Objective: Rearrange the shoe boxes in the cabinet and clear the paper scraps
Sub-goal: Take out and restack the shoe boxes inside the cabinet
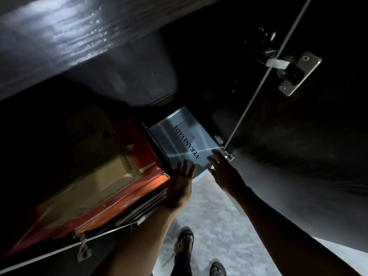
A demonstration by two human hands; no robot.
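Inside the dark cabinet [199,56], grey shoe box [183,140] printed VERANEVADA beside orange boxes [139,188], left hand [180,186] and right hand [224,172] flat against its near end, fingers spread wide, gripping nothing, sandalled feet [185,242] on the floor below.

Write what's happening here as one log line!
left hand: open, on grey box | right hand: open, on same box | box: in cabinet, beside orange box
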